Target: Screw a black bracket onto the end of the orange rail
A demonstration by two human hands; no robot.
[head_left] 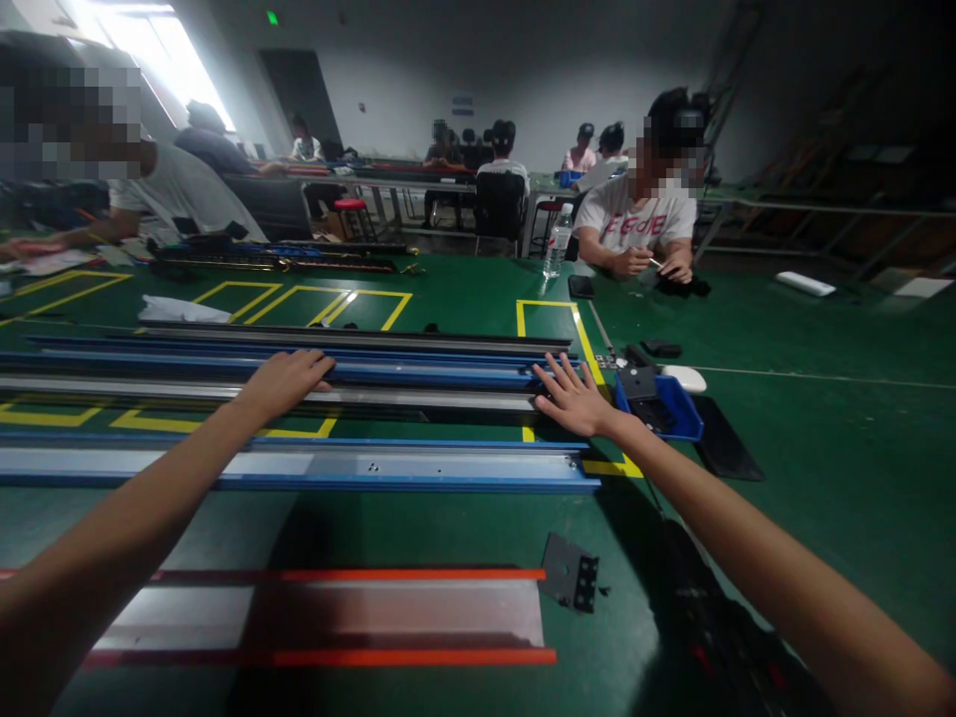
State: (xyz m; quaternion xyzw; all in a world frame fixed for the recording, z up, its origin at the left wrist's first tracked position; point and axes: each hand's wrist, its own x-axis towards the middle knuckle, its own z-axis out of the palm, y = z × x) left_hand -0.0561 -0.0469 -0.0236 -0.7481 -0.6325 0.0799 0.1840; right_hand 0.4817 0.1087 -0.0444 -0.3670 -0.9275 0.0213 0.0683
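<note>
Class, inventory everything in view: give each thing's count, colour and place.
Table: one, green, beneath
Red channel: one, red, silver, nearest
Blue channel: one, blue, silver, beyond it
Long rails: several, blue, black, silver, beyond
Bracket: one, black, at red channel's end
Tray: one, blue, beside rails
Flat item: one, black, beside tray
Bottle: one, clear, table's far side
Tape: several, yellow, on table
Stools: two, red-topped, background
People: several, mixed clothing, beyond rails
Left hand, right hand: one each, bare, on rails
</note>
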